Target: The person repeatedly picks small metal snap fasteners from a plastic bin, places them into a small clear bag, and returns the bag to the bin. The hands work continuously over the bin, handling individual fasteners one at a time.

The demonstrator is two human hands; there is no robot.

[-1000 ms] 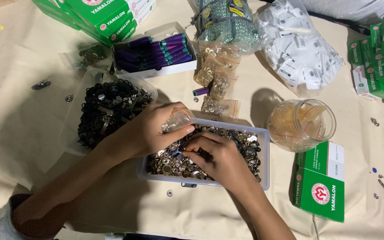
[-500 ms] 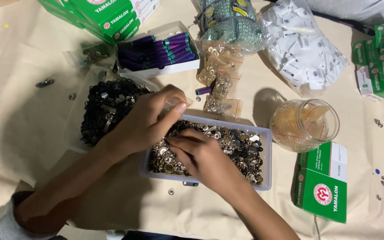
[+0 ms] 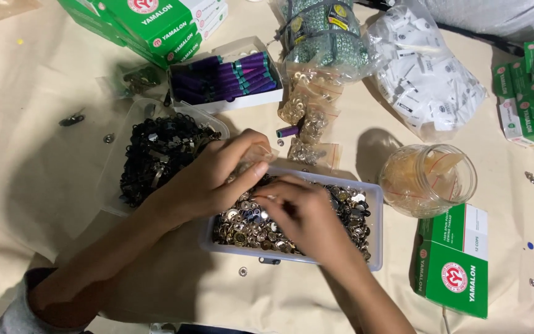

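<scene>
Under the fingers of the right hand [image 3: 307, 216] lie small shiny metal fasteners [image 3: 248, 226], silver and brass-toned, in a clear, smooth plastic tray [image 3: 375, 250]. The left hand [image 3: 220, 176] pinches a thin, glossy clear plastic pouch [image 3: 256, 156] just above that tray. Left of its fingers sits a heap of dark metal hardware [image 3: 159, 151] with a dull black finish, in another clear plastic tub. Everything rests on a matt, cream cloth [image 3: 32, 185], softly creased. Right of the fingers stands a glossy transparent jar [image 3: 428, 179], beside a smooth green cardboard box [image 3: 455, 263].
</scene>
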